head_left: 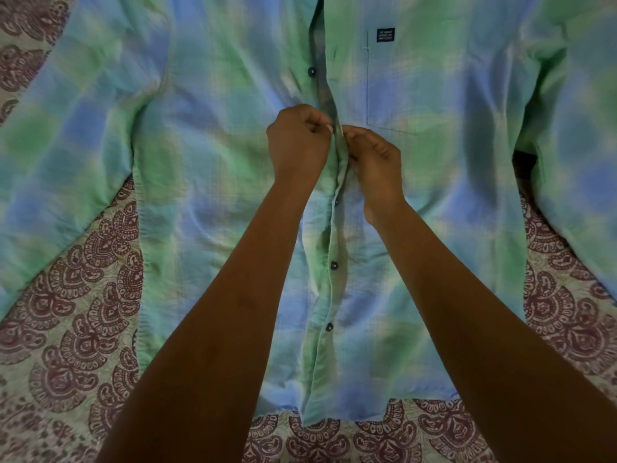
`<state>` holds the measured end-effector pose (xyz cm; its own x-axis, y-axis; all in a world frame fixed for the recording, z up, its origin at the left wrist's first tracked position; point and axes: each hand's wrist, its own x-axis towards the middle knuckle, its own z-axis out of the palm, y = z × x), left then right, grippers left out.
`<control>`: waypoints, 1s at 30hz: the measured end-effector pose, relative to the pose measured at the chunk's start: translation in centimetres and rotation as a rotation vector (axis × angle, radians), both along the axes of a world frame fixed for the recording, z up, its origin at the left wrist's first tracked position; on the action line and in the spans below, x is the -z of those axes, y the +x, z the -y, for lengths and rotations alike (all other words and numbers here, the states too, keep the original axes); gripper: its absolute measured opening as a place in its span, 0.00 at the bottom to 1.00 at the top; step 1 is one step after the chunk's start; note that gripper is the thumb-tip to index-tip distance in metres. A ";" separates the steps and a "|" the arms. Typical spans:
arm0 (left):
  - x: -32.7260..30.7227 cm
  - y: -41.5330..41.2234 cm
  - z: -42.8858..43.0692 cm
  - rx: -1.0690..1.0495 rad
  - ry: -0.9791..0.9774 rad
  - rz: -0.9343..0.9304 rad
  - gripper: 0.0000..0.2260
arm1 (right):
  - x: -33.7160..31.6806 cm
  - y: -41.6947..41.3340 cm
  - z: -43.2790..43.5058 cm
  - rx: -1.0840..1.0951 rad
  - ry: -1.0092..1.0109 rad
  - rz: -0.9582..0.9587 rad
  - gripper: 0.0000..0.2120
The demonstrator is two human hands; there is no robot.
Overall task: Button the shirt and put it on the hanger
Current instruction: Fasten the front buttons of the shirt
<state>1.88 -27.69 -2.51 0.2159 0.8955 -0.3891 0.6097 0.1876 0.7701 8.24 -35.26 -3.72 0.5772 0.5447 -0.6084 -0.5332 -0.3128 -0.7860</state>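
A green and blue checked shirt point(207, 135) lies flat, front up, on a patterned bedspread, collar end away from me. Its placket point(329, 295) runs down the middle with dark buttons; three lower ones sit fastened through the edge. One dark button point(312, 72) higher up lies bare beside the parted edges. My left hand point(297, 142) pinches the left edge of the placket at mid chest. Facing it, my right hand point(375, 158) pinches the right edge. The fingertips meet over the seam and hide the button there. No hanger is in view.
The bedspread point(83, 312), cream with maroon paisley print, shows at both lower sides and along the near hem. A chest pocket point(400, 91) with a small dark label point(385, 34) lies to the right of the placket. Both sleeves spread outward.
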 end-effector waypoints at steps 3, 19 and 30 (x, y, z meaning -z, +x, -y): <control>0.0 -0.4 0.1 0.019 -0.025 0.031 0.06 | 0.1 0.5 -0.2 -0.022 0.024 -0.022 0.12; 0.2 -0.4 0.4 -0.221 -0.400 0.262 0.04 | 1.5 -2.3 -0.5 -0.083 -0.186 0.638 0.02; 0.0 -0.2 0.0 -0.340 -0.535 0.354 0.02 | 2.0 -2.7 -0.6 -0.082 -0.181 0.701 0.08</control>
<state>1.66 -27.73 -2.46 0.1534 0.6417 -0.7514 0.1818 0.7291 0.6598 5.55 -34.61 -5.70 0.8260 0.5285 -0.1957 0.1070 -0.4880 -0.8663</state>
